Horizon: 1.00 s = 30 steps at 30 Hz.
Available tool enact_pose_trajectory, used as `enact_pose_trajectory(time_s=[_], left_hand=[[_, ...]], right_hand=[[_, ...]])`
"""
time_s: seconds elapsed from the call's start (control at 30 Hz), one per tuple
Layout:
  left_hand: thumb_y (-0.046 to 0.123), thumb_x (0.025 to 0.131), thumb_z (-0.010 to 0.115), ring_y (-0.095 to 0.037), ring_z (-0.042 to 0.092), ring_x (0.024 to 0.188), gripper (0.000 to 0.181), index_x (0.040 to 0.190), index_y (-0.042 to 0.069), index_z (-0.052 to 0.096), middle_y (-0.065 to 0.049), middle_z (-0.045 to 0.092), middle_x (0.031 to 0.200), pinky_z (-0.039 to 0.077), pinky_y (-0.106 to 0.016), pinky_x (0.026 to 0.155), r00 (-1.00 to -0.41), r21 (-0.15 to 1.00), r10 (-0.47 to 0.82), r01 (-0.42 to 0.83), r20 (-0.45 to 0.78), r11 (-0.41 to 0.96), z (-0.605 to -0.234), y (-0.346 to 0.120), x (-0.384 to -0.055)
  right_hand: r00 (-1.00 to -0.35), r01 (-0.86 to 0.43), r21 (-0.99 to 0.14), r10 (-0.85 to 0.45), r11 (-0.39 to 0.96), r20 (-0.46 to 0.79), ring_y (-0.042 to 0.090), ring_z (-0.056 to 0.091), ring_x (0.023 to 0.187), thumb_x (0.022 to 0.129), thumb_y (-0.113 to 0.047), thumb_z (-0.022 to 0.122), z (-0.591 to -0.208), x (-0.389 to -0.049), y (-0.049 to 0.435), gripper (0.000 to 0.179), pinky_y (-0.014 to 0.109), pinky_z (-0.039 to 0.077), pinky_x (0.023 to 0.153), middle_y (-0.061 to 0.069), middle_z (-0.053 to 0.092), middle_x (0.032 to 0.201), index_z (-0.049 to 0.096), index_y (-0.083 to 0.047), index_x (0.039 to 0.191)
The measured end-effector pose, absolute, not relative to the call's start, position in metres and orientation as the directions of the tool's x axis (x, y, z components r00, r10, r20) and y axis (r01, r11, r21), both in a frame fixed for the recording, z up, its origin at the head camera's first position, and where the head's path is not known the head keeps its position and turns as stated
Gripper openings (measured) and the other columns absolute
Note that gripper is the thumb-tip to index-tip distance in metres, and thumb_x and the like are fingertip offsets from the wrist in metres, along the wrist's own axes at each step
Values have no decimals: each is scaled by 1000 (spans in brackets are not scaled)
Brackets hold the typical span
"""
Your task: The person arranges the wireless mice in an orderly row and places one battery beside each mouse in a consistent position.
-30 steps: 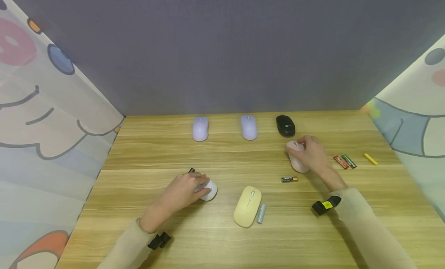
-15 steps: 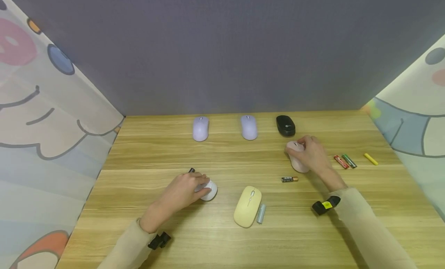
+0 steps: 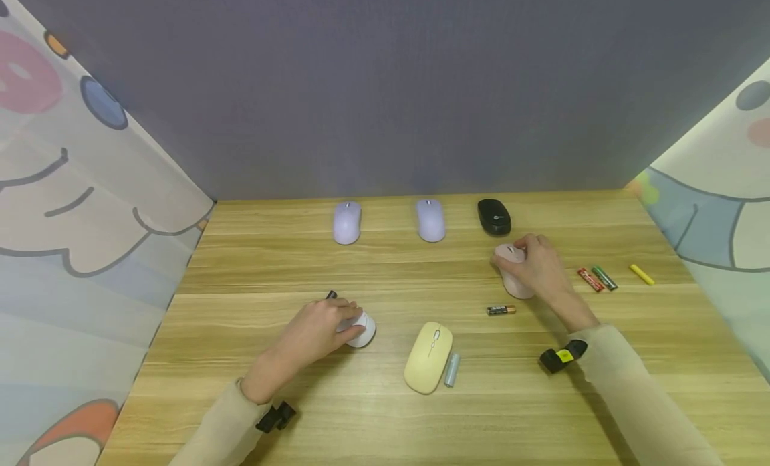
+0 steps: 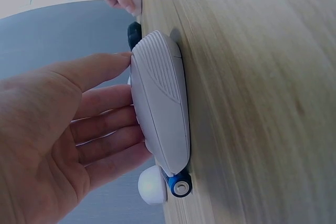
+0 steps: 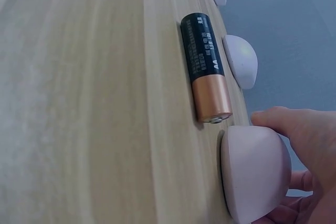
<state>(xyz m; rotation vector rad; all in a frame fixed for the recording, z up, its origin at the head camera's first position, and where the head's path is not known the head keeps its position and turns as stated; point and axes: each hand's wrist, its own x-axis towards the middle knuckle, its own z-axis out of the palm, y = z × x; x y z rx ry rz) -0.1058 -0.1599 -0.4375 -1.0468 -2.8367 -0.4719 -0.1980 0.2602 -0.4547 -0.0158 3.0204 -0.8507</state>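
My left hand (image 3: 319, 329) holds a white mouse (image 3: 363, 333) on the wooden table, its thumb on one side and its fingers on the other. Much of that mouse lies hidden under the hand in the head view; the left wrist view shows its ribbed side (image 4: 160, 77). A blue battery (image 4: 181, 186) lies by the mouse's far end. To the right, my right hand (image 3: 539, 269) grips a pale pink mouse (image 3: 519, 287), which rests on the table. Just in front of it lies a black and copper AA battery (image 5: 206, 66).
Along the back stand two lilac mice (image 3: 347, 224) and a black mouse (image 3: 494, 218). Front centre holds a yellow mouse (image 3: 428, 358) with a grey battery (image 3: 452, 370) beside it. At right lie a red battery (image 3: 590, 280), a green battery (image 3: 604, 278) and a yellow battery (image 3: 642, 275).
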Motion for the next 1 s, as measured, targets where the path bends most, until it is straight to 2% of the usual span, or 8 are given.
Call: enact_pose_trajectory(time_s=[0.67,1.0], left_hand=[[22,90,82,-30,76,100,30,108,-1,78,-18,77,110,65,-38,83,-764,276,620,643,177,714,-437,-160,-106],[22,89,82,-30,76,100,29,108,-1,79,-18,77,110,65,-39,82,-763,266,621,645,180,716,-438,-160,-106]], right_hand=[[-999,7,-524,-14,852,-37,49,53,115,90,-63,70,-453,-195,261,87,61,52,88,35,51,132,51,9,136],[-982,-143,-439,-73,887,172,52,55,115,88,-57,74,-448,-186,259,78,69,47,89,33,58,127,60,7,129]])
